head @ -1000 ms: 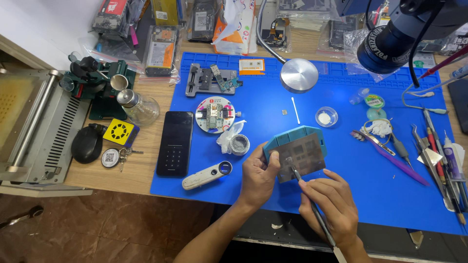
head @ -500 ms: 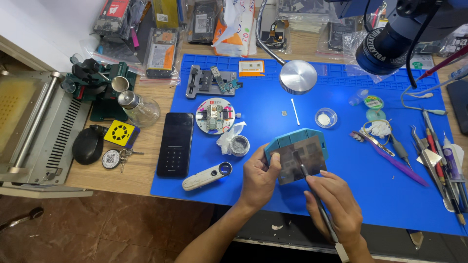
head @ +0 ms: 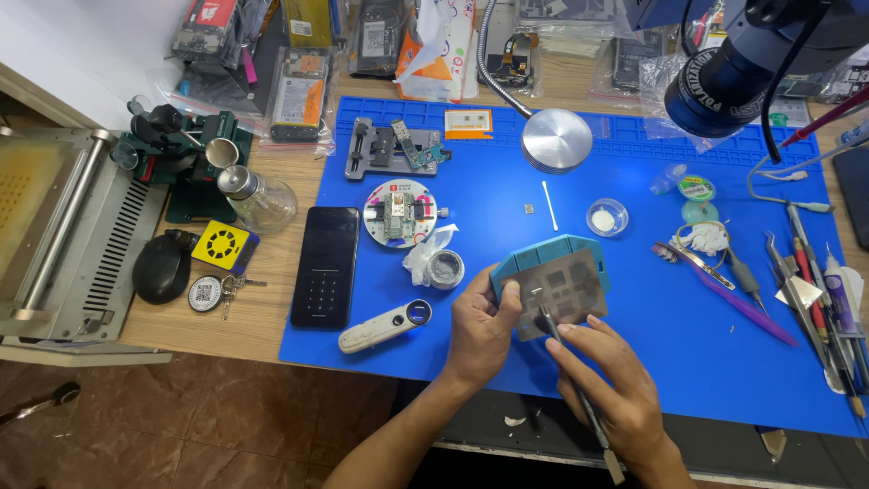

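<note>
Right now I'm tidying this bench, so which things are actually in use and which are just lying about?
In use:
left hand steadying the blue holder
grey metal stencil on it
right hand with a thin tool on the stencil

Lying about:
black phone
white magnifier
round board jig
glass bottle
tweezers

Phone lies at the mat's left edge; magnifier near its front-left corner. Stencil block sits toward the front edge, tweezers and tools along the right edge.

Black phone, white magnifier, round metal lamp base on blue mat.
</note>
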